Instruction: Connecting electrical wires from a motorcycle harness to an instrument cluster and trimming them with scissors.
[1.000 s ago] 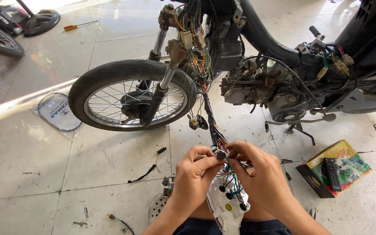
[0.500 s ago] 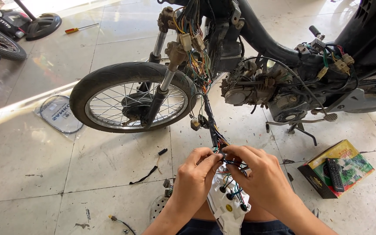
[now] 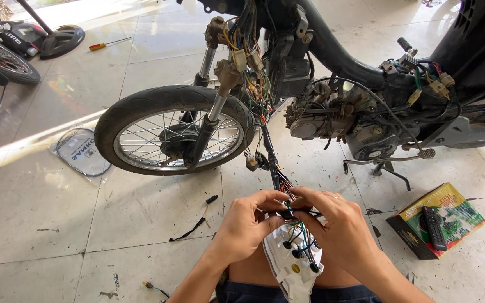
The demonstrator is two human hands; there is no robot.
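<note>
the stripped motorcycle point(image 3: 332, 73) stands across the tiled floor point(image 3: 46, 224), front wheel point(image 3: 172, 132) turned toward the person, and from its steering head a taped wiring harness point(image 3: 270, 163) hangs down into the lap. there it fans into coloured leads plugged into the back of a white instrument cluster housing point(image 3: 290, 261), which rests on the thighs just below both hands. the left hand point(image 3: 248, 227) is curled round the bundle from the left, thumb and forefinger pinched on a small black connector point(image 3: 286, 213); the right hand point(image 3: 338, 227) closes over the same spot from the right, fingertips meeting the left's, so the connector sits between them and the housing touches both palms' undersides. the likeliest trouble, as i judge it, is a thin lead tearing from its socket if the pull lands on wire rather than plug, or the housing sliding off the knees onto tile since neither hand truly grips it. the harness looks fairly taut, so a tug could also strain the connectors up at the fork.
</note>
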